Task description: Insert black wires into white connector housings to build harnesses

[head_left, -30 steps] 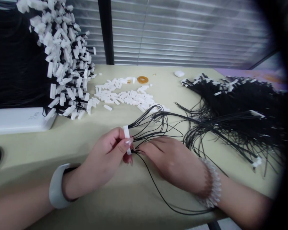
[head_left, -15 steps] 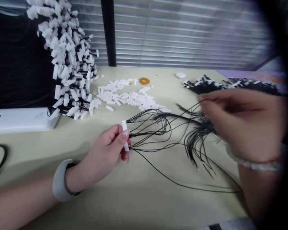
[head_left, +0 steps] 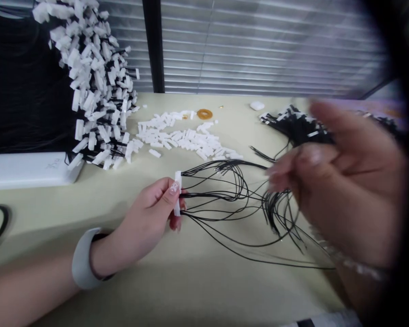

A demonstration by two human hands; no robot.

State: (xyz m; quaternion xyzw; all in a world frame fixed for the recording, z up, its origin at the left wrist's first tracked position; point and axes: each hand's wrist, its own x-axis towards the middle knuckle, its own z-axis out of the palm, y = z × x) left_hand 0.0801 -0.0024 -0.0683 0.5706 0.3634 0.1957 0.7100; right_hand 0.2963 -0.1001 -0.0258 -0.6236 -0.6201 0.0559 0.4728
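Pinched between the thumb and fingers of my left hand [head_left: 157, 202] is a white connector [head_left: 177, 208], held upright above the table. Several thin black wires [head_left: 231, 196] run from its right side and loop toward a tangled bundle at the right. My right hand [head_left: 341, 181] is over that bundle, blurred by motion, with thumb and a finger near the wires. Whether its fingertips grip a wire cannot be made out. Loose wire ends [head_left: 272, 222] hang below its fingertips.
Loose white connectors [head_left: 191, 138] lie behind my left hand, near an orange ring [head_left: 204, 114]. A large heap of wired connectors [head_left: 98, 81] stands at the left, beside a white device [head_left: 30, 170]. More black-and-white wire bundles [head_left: 293, 120] lie at the back right.
My right hand has moved down and its upper finger has lifted away. A wire from the connector's lower end now curves back toward the bundle. My left hand still holds the connector.
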